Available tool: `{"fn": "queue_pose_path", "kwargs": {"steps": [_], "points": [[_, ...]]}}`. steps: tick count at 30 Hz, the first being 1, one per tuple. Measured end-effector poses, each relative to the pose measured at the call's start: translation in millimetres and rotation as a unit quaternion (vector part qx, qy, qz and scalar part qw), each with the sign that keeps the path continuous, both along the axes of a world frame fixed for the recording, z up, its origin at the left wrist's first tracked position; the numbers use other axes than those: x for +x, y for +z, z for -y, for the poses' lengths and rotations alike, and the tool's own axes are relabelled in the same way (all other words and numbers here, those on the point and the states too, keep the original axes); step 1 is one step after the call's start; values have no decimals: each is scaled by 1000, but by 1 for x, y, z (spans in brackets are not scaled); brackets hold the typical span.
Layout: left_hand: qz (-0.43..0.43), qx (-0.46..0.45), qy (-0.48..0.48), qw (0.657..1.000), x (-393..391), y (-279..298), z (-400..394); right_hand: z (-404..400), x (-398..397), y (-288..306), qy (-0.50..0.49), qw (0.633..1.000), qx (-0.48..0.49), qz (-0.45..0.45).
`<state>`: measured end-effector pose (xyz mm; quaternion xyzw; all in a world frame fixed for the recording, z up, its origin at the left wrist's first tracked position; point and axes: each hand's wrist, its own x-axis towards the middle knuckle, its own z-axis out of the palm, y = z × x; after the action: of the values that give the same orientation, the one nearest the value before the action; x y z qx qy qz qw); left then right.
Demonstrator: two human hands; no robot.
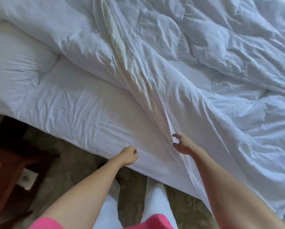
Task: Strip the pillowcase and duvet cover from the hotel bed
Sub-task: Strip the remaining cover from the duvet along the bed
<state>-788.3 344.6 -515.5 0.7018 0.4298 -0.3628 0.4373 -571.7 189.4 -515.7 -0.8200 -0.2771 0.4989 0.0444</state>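
A crumpled white duvet in its cover (204, 66) lies across the right and far part of the bed, with one edge hanging over the near side. A white pillow in its pillowcase (14, 61) rests at the left end. My right hand (182, 144) is at the duvet cover's folded edge near the mattress side, fingers spread and curved, holding nothing. My left hand (130, 155) hovers over the mattress edge with its fingers curled into a loose fist, empty.
The bare white bottom sheet (82, 111) covers the near left part of the mattress. A dark wooden nightstand (6, 166) stands at the left on patterned carpet (69, 162). My legs in white trousers stand against the bed.
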Motion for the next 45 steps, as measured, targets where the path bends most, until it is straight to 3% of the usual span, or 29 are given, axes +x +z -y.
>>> {"fn": "queue_pose_path", "kwargs": {"steps": [10, 15, 17, 19, 21, 24, 30, 34, 39, 45], "points": [[11, -90, 197, 976, 77, -92, 57, 3, 13, -117, 66, 996, -38, -51], [43, -99, 381, 918, 108, -130, 78, 15, 12, -147, 19, 998, 6, -67], [53, -91, 448, 888, 114, -142, 86, 24, 11, -147, -51, 994, 43, -90], [59, -154, 501, 850, 126, -141, 98, 35, 7, -144, -130, 983, 84, -99], [61, -193, 514, 834, 139, -130, 114, 46, 4, -138, -181, 972, 108, -106], [50, -166, 526, 832, 149, -113, 138, 57, 1, -119, -187, 971, 111, -95], [77, -87, 456, 882, 137, -57, 157, 71, -5, -60, -110, 981, 161, -21], [90, -85, 387, 914, 127, -18, 163, 89, -27, -21, -161, 969, 184, -28], [124, -29, 411, 903, 131, 30, 180, 119, -51, 21, -175, 944, 259, 105], [181, -22, 459, 869, 134, 90, 216, 147, -68, 75, -209, 923, 209, 247]]}}
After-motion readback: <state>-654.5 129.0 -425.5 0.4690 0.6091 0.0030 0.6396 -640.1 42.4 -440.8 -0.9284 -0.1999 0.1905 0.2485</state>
